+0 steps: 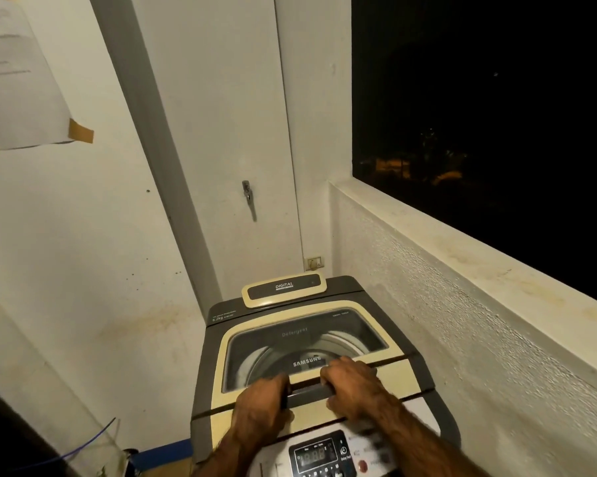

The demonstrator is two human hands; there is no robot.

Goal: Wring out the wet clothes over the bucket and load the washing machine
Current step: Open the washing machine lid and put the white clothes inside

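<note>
Grey top-loading washing machine (207,373) sits straight ahead, under both hands. Long axis runs away from the person and leans slightly right in frame. Control end is at the wrists, hinge end is far.

Cream plastic lid (393,370) with a tinted glass window (290,339) lies down over the tub. The drum shows through the glass just beyond the fingers.

Left hand (262,404): fingers curled into the dark handle slot (307,390) at the lid's near edge, clamped on it. Right hand (354,387): just right of the left hand, fingers curled over the same slot, also gripping the lid. The 2 hands are side by side, apart, with the slot showing between them.

Readable text:
- "SAMSUNG" is on the glass, just past the knuckles.
- "Detergent" is further out on the glass.
- "DIGITAL" is on the cream-framed rear panel (284,287), far end.
- "6.2kg" is on the grey deck, far left of the left hand.
- The black control panel (319,454) between the forearms has a segment display, digits too blurred to read, and a red button beside it.

Around the machine:
- A white paper sheet (18,80) with brown tape (80,130) is high left on the wall, print illegible.
- A white door (221,132) with a metal latch (248,197) is beyond the machine.
- A wall socket (314,262) is low by the far end.
- A stained white ledge (479,270) runs right of the right hand, with a dark opening above it.
- A blue wire (90,442) is low left of the left forearm.
</note>
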